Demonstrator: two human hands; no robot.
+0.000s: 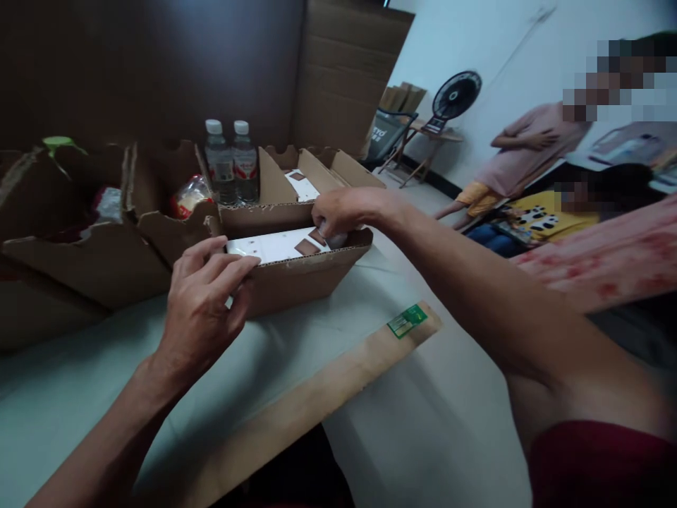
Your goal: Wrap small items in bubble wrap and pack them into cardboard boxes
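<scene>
A narrow, open-topped cardboard box (pixel 296 286) stands on the table in front of me. Inside it lies a long white box (pixel 272 244) with brown diamond-shaped marks on top. My left hand (pixel 204 293) grips the left end of the cardboard box, its fingertips over the rim beside the white box. From the right, my right hand (pixel 338 210) reaches over the other end with its fingers curled down inside. Something pale shows under those fingers, too hidden to name.
Two water bottles (pixel 245 162) stand behind the box, among cardboard bins (pixel 84 257) with wrapped goods. Another white box (pixel 301 185) sits in a back bin. Wooden trim (pixel 338 384) edges the table. At right are two people (pixel 542 144) and a fan (pixel 456 97).
</scene>
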